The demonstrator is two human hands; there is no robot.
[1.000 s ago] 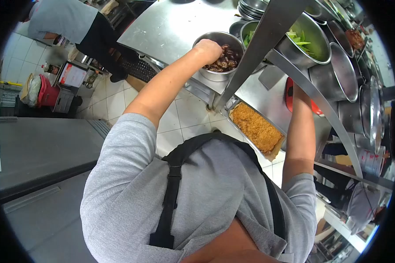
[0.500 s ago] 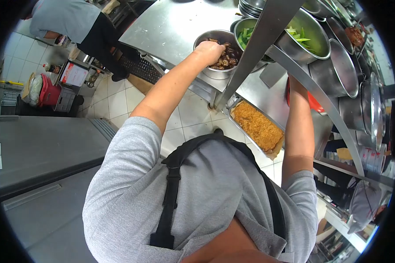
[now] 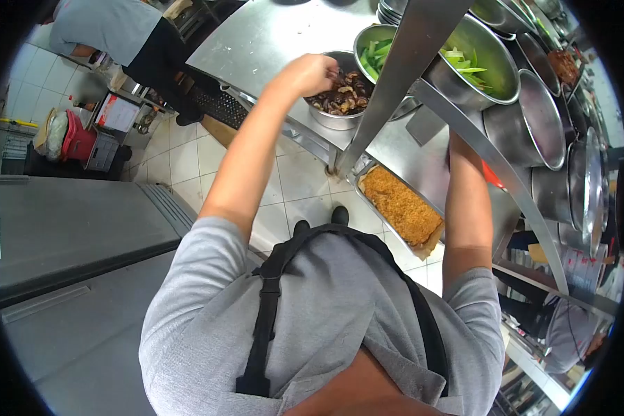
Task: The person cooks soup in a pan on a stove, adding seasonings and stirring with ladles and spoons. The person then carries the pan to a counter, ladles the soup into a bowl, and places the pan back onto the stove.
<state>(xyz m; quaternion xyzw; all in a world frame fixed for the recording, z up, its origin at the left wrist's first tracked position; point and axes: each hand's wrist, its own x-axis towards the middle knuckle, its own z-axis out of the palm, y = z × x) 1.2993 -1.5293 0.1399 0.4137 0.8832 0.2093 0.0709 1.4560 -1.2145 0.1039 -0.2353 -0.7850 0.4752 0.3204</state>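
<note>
The left hand (image 3: 317, 73) curls above sliced brown mushrooms (image 3: 352, 97) in the round silver metal bowl (image 3: 334, 123); whether its grip pinches any, I cannot tell. Many lie inside, so the handling looks unfinished. The right grip is hidden behind a grey metal strut (image 3: 492, 152).

The person wears a heathered grey shirt (image 3: 333, 312) with an open collar (image 3: 412, 378). Its left sleeve (image 3: 197, 277) and right sleeve (image 3: 473, 305) are short, matching the body's grey. A smooth black left strap (image 3: 260, 347) carries a slider (image 3: 270, 284) and ends in a blocky black fitting (image 3: 253, 384); a plainer black right strap (image 3: 431, 333) joins the curved black band (image 3: 329, 232). The left hand (image 3: 312, 75) is bare; the shoes (image 3: 339, 215) are dark and round-toed.
</note>
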